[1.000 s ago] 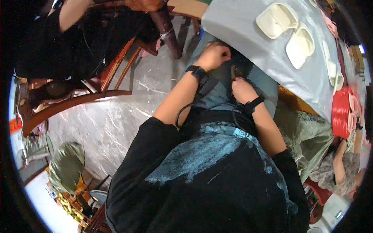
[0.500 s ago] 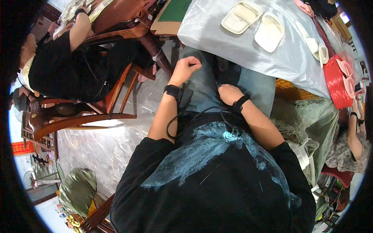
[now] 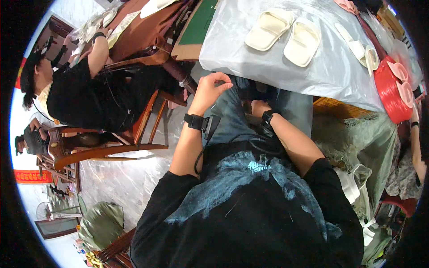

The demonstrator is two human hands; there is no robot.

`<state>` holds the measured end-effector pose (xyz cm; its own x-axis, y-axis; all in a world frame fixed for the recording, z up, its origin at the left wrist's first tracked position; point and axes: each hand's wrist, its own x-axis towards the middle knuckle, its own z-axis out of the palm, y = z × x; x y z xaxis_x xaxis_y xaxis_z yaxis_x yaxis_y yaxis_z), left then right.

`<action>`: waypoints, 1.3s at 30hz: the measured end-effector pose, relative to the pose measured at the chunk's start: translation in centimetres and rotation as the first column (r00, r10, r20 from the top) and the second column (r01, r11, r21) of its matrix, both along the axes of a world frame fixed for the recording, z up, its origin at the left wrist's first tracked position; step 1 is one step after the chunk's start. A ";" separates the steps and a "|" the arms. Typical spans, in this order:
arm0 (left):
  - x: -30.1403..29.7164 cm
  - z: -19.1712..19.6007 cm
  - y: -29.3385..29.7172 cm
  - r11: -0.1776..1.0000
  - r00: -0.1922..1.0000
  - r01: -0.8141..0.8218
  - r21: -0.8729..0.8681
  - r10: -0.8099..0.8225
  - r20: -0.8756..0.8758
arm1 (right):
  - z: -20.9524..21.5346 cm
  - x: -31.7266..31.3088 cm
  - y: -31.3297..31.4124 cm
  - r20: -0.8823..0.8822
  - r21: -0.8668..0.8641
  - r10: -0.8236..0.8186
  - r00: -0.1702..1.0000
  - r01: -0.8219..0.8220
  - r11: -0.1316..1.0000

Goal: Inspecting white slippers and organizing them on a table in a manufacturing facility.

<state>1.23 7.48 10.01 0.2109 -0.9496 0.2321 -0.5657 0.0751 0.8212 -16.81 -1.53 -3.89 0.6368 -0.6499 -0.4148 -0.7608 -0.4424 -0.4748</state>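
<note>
My left hand (image 3: 212, 93) is raised over my left thigh, near the front edge of the covered table. Its fingers curl in to meet the thumb in a pinch; anything between the tips is too small to make out. Lower, between my legs, my right hand (image 3: 260, 108) is closed, its fingers turned away from view, so what it may hold is hidden. Both wrists wear black bands, with a dark cable by the left one. Beyond both hands, a cream slipper (image 3: 269, 30) and its mate (image 3: 303, 43) lie on the plastic sheet (image 3: 228, 47), touched by neither hand.
More cream slippers (image 3: 356, 48) lie at the table's right, beside a red bundle (image 3: 388, 91) with pink slippers (image 3: 399, 72). Left, a co-worker in black (image 3: 89, 96) sits on a wooden chair (image 3: 111, 152). A green woven sack (image 3: 366, 138) stands by my right.
My view has shifted slightly, so the surroundings sit differently. My left hand stays pinched, a little nearer the table edge in view. My right hand has moved slightly deeper between my legs.
</note>
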 end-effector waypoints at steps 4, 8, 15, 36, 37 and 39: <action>-0.8 1.8 -2.9 0.999 0.999 0.007 -0.043 -0.005 0.041 | -3.2 0.0 -4.5 0.043 -0.078 0.020 0.999 -0.016 0.997; -1.3 3.8 -6.9 0.987 0.986 0.066 -0.144 -0.043 0.161 | -2.5 4.1 -7.9 0.109 -0.131 0.021 0.994 -0.007 0.991; -1.1 2.2 -12.4 0.975 0.965 0.192 -0.108 -0.168 0.200 | 7.0 22.9 -19.3 0.372 -0.381 0.242 0.896 -0.090 0.920; -0.6 1.4 -15.7 0.974 0.968 0.216 -0.062 -0.205 0.148 | -10.6 49.3 -22.7 0.794 -0.184 0.109 0.598 0.066 0.981; -0.5 1.3 -15.7 0.971 0.965 0.227 -0.076 -0.213 0.153 | -12.2 48.8 -22.4 0.796 -0.167 0.081 0.600 0.090 0.982; -0.5 1.3 -15.8 0.964 0.959 0.243 -0.108 -0.222 0.175 | -14.2 48.4 -21.4 0.805 -0.139 0.034 0.593 0.133 0.981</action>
<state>0.75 -8.29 11.34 -0.0617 -0.9285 0.3663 -0.6432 0.3176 0.6967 31.54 -22.94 -18.13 0.6207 -0.6948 0.3634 -0.1328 -0.5499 -0.8246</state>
